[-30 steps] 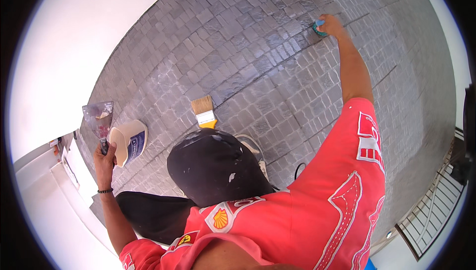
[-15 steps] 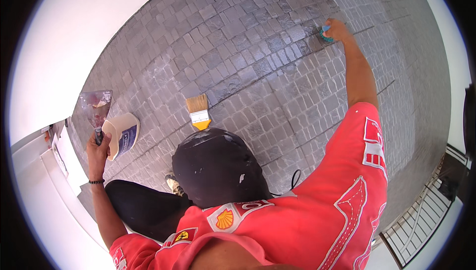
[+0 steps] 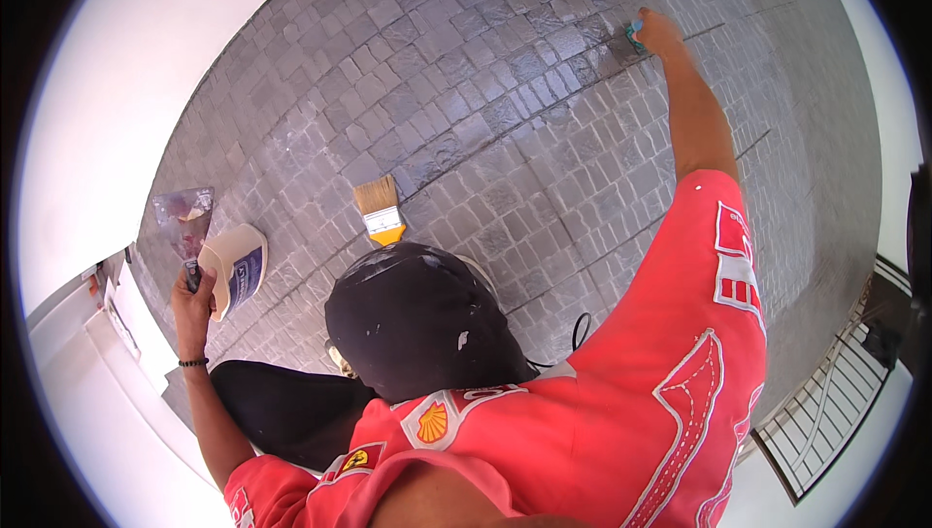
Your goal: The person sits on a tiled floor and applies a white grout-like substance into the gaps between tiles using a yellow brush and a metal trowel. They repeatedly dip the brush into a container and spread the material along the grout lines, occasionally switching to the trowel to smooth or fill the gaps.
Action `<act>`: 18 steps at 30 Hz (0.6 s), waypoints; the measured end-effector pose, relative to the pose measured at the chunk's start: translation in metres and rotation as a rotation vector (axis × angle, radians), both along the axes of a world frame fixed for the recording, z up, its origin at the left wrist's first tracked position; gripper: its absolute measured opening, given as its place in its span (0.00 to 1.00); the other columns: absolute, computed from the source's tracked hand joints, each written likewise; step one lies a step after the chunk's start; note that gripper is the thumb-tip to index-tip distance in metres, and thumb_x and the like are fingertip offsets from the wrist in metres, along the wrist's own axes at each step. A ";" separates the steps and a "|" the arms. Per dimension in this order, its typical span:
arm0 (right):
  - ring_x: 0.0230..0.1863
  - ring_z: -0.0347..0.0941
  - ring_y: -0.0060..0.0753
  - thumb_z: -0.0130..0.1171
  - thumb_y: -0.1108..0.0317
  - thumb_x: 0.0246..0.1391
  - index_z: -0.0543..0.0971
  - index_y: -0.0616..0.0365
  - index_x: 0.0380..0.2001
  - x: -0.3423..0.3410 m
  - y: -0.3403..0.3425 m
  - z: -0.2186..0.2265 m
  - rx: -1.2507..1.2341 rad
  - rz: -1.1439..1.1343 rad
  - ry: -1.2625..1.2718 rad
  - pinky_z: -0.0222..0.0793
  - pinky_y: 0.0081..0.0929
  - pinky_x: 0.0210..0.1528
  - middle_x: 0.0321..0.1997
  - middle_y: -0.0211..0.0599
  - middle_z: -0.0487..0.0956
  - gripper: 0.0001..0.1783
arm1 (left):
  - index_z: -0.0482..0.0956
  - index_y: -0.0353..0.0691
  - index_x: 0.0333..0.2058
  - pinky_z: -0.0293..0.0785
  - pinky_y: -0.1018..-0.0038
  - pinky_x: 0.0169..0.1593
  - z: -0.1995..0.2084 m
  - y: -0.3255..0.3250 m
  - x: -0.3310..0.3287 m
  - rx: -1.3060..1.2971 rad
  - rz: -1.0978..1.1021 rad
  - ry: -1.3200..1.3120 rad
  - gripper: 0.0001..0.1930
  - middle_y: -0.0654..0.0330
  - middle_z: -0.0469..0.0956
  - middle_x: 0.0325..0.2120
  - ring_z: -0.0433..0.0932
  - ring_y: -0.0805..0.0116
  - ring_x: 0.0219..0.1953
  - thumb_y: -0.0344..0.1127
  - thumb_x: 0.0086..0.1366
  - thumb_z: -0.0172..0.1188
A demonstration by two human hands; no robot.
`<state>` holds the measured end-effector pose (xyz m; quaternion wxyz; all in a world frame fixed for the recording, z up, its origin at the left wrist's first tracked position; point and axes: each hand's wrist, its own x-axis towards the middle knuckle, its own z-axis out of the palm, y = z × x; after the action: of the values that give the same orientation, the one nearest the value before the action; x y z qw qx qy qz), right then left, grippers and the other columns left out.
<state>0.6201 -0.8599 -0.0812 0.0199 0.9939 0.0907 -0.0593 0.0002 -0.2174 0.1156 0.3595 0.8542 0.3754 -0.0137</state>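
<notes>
Far out on the right, my right hand [image 3: 662, 35] is closed around a small blue and teal scrub brush [image 3: 635, 33], which is down on the grey stone-patterned floor [image 3: 515, 179]. The hand covers most of it. On the left, my left hand [image 3: 193, 301] grips the dark handle of a wide scraper [image 3: 184, 217] with a smeared blade pointing away from me. Close against those fingers is a cream plastic bucket [image 3: 249, 261] with a blue label; whether they also hold its rim I cannot tell. A flat paintbrush [image 3: 379, 208] with a yellow handle lies ahead of my knee.
A white wall [image 3: 175, 33] curves along the far left. My bent knee [image 3: 417, 319] in dark, paint-spotted trousers covers the floor in front of me. A black cable loop [image 3: 582, 331] shows beside it. Metal railing [image 3: 815, 421] stands at the lower right.
The whole view has shifted slightly. My right hand stays over nearly the same patch of floor with the scrub brush. My left hand still holds the scraper beside the bucket.
</notes>
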 end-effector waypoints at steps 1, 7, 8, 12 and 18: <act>0.55 0.80 0.58 0.72 0.60 0.50 0.75 0.55 0.62 0.000 0.001 0.001 0.063 0.052 -0.013 0.75 0.48 0.56 0.54 0.53 0.82 0.35 | 0.72 0.42 0.29 0.61 0.80 0.22 -0.001 0.000 0.000 0.012 -0.004 -0.014 0.15 0.71 0.68 0.17 0.66 0.83 0.17 0.41 0.72 0.65; 0.58 0.78 0.55 0.72 0.56 0.51 0.77 0.55 0.59 -0.019 -0.010 0.007 0.133 -0.075 0.258 0.73 0.47 0.60 0.54 0.53 0.82 0.33 | 0.71 0.42 0.29 0.61 0.80 0.21 0.002 0.005 -0.006 0.007 -0.009 -0.007 0.16 0.71 0.68 0.17 0.66 0.83 0.17 0.41 0.71 0.65; 0.57 0.79 0.57 0.72 0.56 0.51 0.78 0.56 0.59 -0.028 -0.016 0.005 0.178 -0.079 0.112 0.74 0.47 0.58 0.56 0.54 0.82 0.33 | 0.70 0.42 0.29 0.61 0.80 0.21 0.004 0.006 -0.009 0.009 -0.012 -0.004 0.16 0.71 0.68 0.17 0.65 0.83 0.17 0.41 0.71 0.65; 0.56 0.79 0.59 0.71 0.54 0.53 0.78 0.57 0.58 -0.070 -0.028 -0.006 0.354 0.261 0.328 0.74 0.48 0.56 0.55 0.54 0.82 0.32 | 0.70 0.43 0.29 0.60 0.81 0.21 0.008 0.009 -0.018 0.000 0.036 -0.011 0.16 0.71 0.68 0.17 0.65 0.83 0.17 0.42 0.71 0.65; 0.49 0.81 0.59 0.69 0.56 0.55 0.77 0.55 0.58 -0.123 0.004 -0.007 0.209 0.127 0.057 0.76 0.51 0.50 0.44 0.56 0.85 0.29 | 0.72 0.43 0.30 0.58 0.81 0.21 0.007 0.013 -0.017 0.014 0.006 -0.040 0.17 0.71 0.68 0.15 0.65 0.83 0.17 0.47 0.71 0.65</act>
<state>0.4975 -0.8563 -0.0885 -0.0824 0.9807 0.1598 -0.0764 -0.0167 -0.2047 0.1229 0.3613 0.8556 0.3706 0.0071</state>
